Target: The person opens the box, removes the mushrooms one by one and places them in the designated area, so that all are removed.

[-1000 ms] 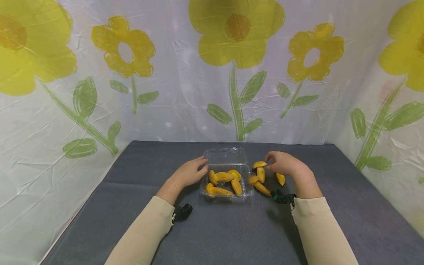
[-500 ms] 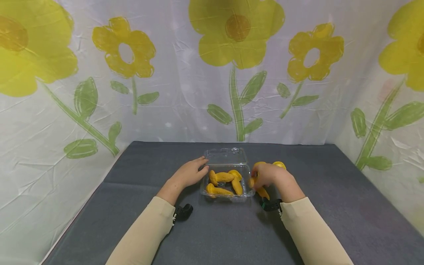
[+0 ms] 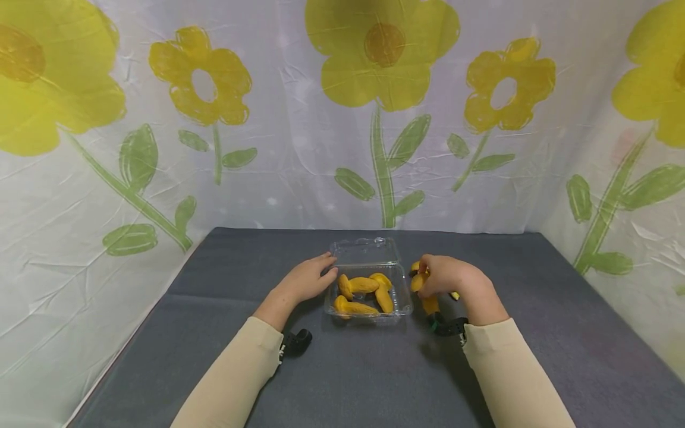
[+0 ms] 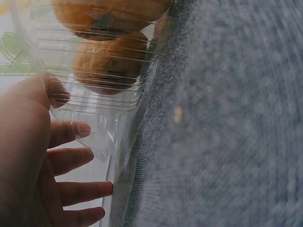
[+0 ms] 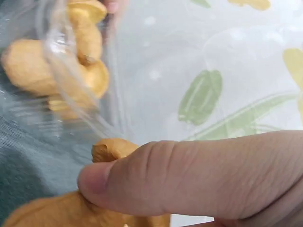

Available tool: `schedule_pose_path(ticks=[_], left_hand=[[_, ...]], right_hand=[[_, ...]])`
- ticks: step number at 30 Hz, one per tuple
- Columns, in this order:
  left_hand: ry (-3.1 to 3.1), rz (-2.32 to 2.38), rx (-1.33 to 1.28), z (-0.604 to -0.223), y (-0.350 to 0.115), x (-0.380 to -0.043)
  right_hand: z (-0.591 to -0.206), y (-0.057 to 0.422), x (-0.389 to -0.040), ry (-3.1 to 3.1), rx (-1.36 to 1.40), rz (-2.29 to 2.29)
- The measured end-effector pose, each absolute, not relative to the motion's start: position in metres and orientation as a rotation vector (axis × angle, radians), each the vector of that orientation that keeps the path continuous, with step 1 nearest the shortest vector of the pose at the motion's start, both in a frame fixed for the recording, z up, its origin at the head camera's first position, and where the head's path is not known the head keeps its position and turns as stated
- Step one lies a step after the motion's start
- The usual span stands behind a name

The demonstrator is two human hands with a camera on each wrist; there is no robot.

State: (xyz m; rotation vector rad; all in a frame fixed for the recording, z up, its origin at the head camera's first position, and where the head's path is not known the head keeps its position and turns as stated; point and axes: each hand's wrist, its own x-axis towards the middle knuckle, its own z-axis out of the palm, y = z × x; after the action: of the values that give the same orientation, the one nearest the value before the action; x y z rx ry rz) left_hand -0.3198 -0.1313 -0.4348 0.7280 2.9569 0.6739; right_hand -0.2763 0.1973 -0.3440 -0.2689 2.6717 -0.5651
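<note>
A hinged clear plastic box (image 3: 404, 297) stands on the table with its lid (image 3: 364, 252) tipped back. Inside lie several yellow mushrooms (image 3: 363, 285). My left hand (image 3: 304, 279) rests at the box's left side, fingers straight and spread; in the left wrist view its thumb (image 4: 57, 90) touches the clear wall. Just right of the box, my right hand (image 3: 452, 278) pinches a yellow mushroom (image 3: 430, 304). The right wrist view has the thumb (image 5: 137, 179) across this mushroom, and the other fingers are mostly hidden.
Another mushroom (image 3: 415, 267) lies behind the right hand's fingers. A yellow tip (image 3: 455, 295) shows beneath that hand, mostly covered. Dark grey cloth (image 3: 364, 374) covers the table, and a white flower-print curtain (image 3: 299, 172) hangs behind it.
My right hand moved left and toward me onto the loose mushrooms, then slightly back right, now with a mushroom between its fingers. The left hand and the box have barely moved.
</note>
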Motion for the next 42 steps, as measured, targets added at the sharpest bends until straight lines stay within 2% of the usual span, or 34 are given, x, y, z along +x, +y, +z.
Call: schedule_pose_path(ticks=[27, 42], left_hand=[[2.961, 0.684, 0.704, -0.434, -0.131, -0.319], [2.96, 0.686, 0.717, -0.434, -0.13, -0.319]], right_hand=[[-0.333, 0.268, -0.286, 2.772, -0.166, -0.781], [-0.351, 0.291, -0.291, 2.928, 0.198, -0.706]])
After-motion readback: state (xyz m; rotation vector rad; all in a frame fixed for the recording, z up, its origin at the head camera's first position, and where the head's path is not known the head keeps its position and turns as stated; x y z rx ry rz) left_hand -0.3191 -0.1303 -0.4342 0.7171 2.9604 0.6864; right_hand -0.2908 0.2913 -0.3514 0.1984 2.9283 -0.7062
